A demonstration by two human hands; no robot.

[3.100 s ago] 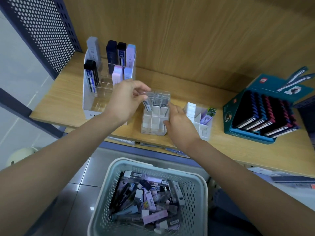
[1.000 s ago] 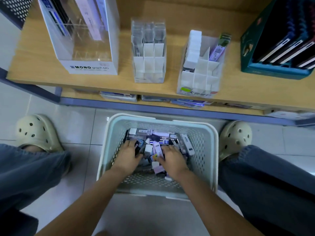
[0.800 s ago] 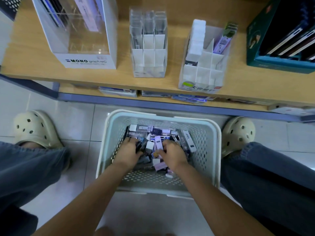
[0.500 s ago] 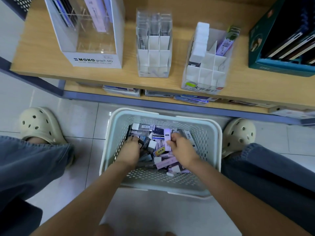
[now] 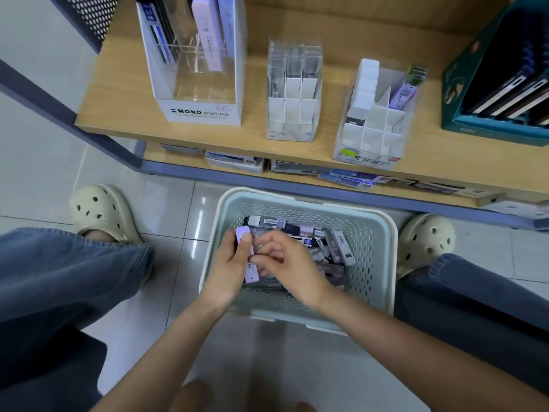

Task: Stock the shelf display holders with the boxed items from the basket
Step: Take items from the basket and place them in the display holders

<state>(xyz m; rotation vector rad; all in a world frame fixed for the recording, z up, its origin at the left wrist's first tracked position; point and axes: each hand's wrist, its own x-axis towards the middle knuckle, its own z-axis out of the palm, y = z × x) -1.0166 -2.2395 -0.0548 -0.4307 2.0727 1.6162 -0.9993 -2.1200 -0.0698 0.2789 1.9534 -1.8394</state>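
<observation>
left hand (image 5: 228, 264) grips a lilac box (image 5: 249, 269) over the basket (image 5: 370, 263), right hand (image 5: 286, 263) curled beside it, hold unclear; best carried upright to the holder (image 5: 202, 112).

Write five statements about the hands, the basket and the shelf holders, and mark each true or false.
1. The left hand holds a lilac box over the basket. True.
2. The basket stands on the shelf. False: it stands on the floor in front of the shelf.
3. The MONO holder is the leftmost holder on the shelf. True.
4. The middle clear holder is full. False: only its back row holds items.
5. The right hand reaches for the shelf. False: it is over the basket, beside the left hand.
</observation>
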